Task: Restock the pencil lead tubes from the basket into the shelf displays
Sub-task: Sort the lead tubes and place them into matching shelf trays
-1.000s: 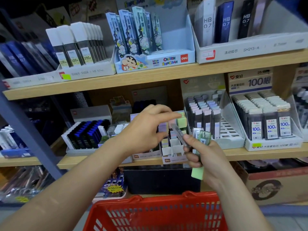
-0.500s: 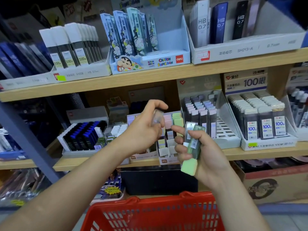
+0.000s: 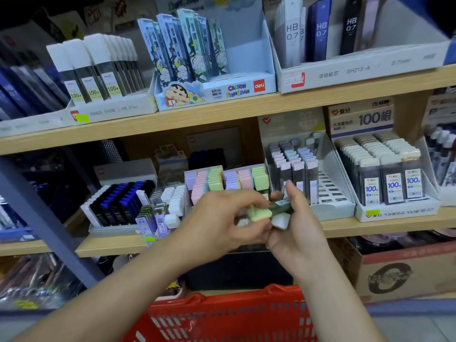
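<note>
Tube of pencil lead with a pale green cap (image 3: pixel 261 214) lies sideways in mid-air in front of the middle shelf, held between both hands. The left hand (image 3: pixel 219 225) pinches the green cap with thumb and fingertips. The right hand (image 3: pixel 298 233) has its fingers curled round the tube's dark body. A white-capped tube (image 3: pixel 281 221) shows just beneath, also in that right-hand grasp.

Just behind the hands stand rows of pastel-capped tubes (image 3: pixel 244 180) in lilac, pink and green. To their right sits a grey tray (image 3: pixel 330 209) partly filled with lilac-capped tubes, then a white display box marked "100" (image 3: pixel 394 214), both on the wooden shelf (image 3: pixel 370 224). On the shelf above stands a Crayon Shinchan box (image 3: pixel 237 91). The red basket (image 3: pixel 246 296) is below the forearms at the bottom edge.
</note>
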Action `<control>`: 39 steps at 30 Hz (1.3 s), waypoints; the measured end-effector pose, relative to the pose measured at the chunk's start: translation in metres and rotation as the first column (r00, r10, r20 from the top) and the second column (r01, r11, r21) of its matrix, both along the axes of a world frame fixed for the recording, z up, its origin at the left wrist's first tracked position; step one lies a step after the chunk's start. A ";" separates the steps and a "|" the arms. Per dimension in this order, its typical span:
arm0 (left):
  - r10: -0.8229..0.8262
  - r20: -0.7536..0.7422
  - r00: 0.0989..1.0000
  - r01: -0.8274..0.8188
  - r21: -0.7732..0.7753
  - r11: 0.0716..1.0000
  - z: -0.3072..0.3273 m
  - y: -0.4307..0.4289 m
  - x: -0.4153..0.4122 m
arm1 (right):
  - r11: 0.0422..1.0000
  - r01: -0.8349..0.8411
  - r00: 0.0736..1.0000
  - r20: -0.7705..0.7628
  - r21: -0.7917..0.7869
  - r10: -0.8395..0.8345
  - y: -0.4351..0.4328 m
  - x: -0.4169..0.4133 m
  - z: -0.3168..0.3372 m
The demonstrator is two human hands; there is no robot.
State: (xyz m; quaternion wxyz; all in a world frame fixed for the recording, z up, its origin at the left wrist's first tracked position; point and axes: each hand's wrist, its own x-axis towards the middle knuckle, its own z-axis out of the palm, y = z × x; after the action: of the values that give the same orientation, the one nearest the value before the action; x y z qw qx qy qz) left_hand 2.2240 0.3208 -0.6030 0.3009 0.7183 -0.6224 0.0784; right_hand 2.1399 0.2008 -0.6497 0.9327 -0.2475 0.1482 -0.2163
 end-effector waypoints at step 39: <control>0.407 0.162 0.899 -0.414 0.017 0.910 0.011 -0.070 0.026 | 0.864 0.124 0.961 -0.158 -0.489 -0.227 -0.038 -0.033 -0.014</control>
State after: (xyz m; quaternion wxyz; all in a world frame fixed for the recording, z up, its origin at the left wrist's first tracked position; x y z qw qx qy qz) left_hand 2.2498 0.2505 -0.5917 0.2099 0.8325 -0.4803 0.1794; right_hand 2.1068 0.1627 -0.6632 0.7990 -0.4749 0.2103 -0.3031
